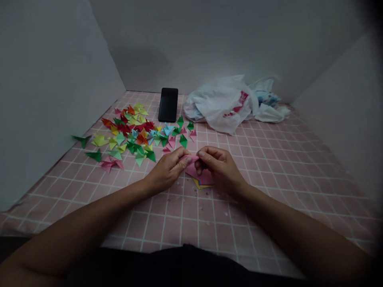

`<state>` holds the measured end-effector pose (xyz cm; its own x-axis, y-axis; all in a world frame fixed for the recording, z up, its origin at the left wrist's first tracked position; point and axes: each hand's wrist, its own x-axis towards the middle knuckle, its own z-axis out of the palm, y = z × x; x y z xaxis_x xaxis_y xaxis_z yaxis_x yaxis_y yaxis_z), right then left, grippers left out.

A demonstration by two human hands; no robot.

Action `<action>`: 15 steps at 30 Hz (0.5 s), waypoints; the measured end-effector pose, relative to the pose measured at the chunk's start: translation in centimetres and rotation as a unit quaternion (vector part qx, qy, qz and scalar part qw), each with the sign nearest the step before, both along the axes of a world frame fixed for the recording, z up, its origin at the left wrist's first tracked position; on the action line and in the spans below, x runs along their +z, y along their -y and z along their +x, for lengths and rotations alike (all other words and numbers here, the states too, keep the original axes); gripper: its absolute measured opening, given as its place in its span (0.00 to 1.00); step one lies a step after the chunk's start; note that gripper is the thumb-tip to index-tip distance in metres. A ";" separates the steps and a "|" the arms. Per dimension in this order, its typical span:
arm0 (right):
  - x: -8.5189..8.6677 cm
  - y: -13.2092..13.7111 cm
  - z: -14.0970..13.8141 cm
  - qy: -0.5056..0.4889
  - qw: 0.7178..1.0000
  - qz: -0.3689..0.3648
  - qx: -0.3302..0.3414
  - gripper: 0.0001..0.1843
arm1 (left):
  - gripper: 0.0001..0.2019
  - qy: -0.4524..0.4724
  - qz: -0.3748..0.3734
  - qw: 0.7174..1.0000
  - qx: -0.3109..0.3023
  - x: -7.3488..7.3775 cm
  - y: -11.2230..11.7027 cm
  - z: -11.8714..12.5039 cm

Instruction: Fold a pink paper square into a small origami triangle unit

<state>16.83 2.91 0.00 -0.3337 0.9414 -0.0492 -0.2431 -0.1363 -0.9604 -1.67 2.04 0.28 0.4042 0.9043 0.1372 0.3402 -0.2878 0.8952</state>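
Between my two hands is a small piece of folded pink paper (194, 158). My left hand (172, 166) pinches its left side with thumb and forefinger. At its right end, my right hand (216, 162) pinches the paper with thumb and fingertips. Just under my hands lies a stack of coloured paper sheets (205, 177), pink on top with yellow and blue edges showing. My right hand covers part of this stack. Left of my hands spreads a pile of folded paper cranes (140, 131) in red, green, yellow, blue, pink and orange.
A black smartphone (168, 105) lies behind the cranes. White plastic bags (221, 101) sit crumpled at the back right. Pale walls enclose the table on three sides. Small clear bits are scattered on the pink checked tablecloth (269, 159) near my hands.
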 end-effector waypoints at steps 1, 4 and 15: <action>0.1 -0.1 0.1 0.011 1.000 -0.006 0.003 0.17 | 0.12 0.003 0.007 1.000 0.002 0.0 0.0 0.0; 0.5 -0.4 0.3 0.038 0.999 -0.025 0.018 0.17 | 0.07 0.007 0.034 0.999 0.003 -0.1 -0.1 -0.1; 1.1 -0.8 0.7 0.030 0.996 -0.043 0.075 0.18 | 0.06 0.048 0.038 0.998 -0.013 -0.1 -0.4 -0.3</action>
